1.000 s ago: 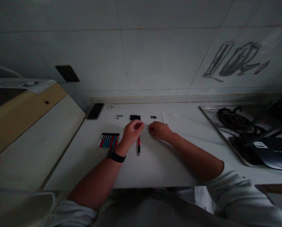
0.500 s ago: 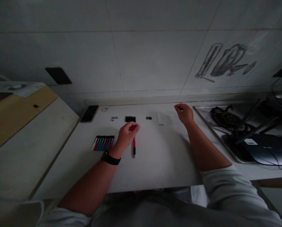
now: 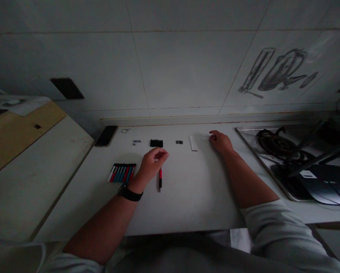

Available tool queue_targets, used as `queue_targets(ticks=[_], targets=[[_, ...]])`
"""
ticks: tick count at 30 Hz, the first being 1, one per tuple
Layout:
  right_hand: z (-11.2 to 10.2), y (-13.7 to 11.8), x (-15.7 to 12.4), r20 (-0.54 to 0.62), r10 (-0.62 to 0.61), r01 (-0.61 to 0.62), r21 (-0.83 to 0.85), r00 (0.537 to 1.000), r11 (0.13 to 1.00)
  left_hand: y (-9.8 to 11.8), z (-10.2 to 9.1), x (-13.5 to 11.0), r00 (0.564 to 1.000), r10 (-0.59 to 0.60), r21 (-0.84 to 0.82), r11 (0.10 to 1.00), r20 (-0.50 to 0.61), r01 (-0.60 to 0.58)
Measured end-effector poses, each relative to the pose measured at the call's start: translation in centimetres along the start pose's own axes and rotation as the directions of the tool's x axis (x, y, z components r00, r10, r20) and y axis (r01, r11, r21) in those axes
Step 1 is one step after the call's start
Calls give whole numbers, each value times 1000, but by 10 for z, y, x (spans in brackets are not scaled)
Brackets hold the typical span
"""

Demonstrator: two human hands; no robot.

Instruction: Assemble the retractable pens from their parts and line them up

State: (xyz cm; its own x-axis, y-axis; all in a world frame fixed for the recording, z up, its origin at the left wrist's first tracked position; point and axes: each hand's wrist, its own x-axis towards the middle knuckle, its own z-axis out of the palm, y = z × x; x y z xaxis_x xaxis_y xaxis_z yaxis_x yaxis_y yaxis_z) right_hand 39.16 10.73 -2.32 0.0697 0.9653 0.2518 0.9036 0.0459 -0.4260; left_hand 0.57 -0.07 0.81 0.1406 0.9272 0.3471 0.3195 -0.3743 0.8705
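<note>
White counter [image 3: 192, 193] under red-black pen [image 3: 160, 179]; grey tiled wall [image 3: 184, 72] behind.

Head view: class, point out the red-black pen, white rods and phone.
Red-black pen [image 3: 160, 179], head view: middle of its visible barrel.
White rods [image 3: 193, 143], head view: midway along the row.
Phone [image 3: 106, 136], head view: centre of its screen.
</note>
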Motion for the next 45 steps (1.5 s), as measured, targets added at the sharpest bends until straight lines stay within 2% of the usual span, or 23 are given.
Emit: queue_targets(ticks=[7, 10, 12, 14, 17, 20, 22, 24, 26, 29, 31, 34, 37, 41, 45], targets=[[1, 1, -2, 5, -20, 20, 47, 1000, 999, 0, -1, 1, 1000, 3, 6, 1000, -4, -3], [-5, 2, -5, -6, -39, 40, 65, 999, 997, -5, -1, 2, 1000, -22, -4, 1000, -22, 21], [-13, -2, -8, -54, -54, 58, 73, 997, 996, -7, -1, 3, 999, -31, -8, 999, -41, 31], [-22, -15, -12, -133, -69, 81, 86, 989, 993, -5, -1, 3, 999, -13, 6, 1000, -50, 13], [-26, -55, -26, -196, -113, 145, 158, 974, 977, 1, -1, 0, 998, 63, 101, 993, -22, -60], [-18, -109, -52, 2, -280, 264, 318, 960, 911, 6, 0, -3, 989, 141, 239, 959, 51, -149], [-8, -140, -72, 156, -404, 317, 397, 902, 861, 7, 2, -4, 979, 179, 317, 927, 99, -202], [2, -161, -88, 245, -458, 317, 453, 855, 833, 7, 4, -5, 968, 215, 380, 891, 131, -249], [10, -171, -97, 290, -482, 296, 504, 827, 812, 5, 5, -6, 955, 252, 429, 853, 158, -296], [17, -173, -101, 322, -482, 238, 572, 815, 785, 3, 5, -5, 932, 302, 467, 807, 199, -361], [19, -170, -99, 325, -465, 199, 602, 824, 774, 3, 4, -5, 920, 330, 467, 793, 210, -391], [17, -165, -94, 283, -397, 136, 641, 873, 755, 4, -2, -3, 920, 354, 454, 800, 171, -392], [15, -159, -88, 256, -317, 42, 714, 913, 699, 4, -9, 1, 933, 345, 437, 827, 101, -353], [15, -155, -85, 284, -295, -29, 764, 912, 645, 3, -13, 6, 940, 331, 402, 852, 86, -336], [18, -155, -86, 303, -324, -21, 759, 896, 650, 3, -12, 5, 939, 328, 383, 858, 106, -343]])
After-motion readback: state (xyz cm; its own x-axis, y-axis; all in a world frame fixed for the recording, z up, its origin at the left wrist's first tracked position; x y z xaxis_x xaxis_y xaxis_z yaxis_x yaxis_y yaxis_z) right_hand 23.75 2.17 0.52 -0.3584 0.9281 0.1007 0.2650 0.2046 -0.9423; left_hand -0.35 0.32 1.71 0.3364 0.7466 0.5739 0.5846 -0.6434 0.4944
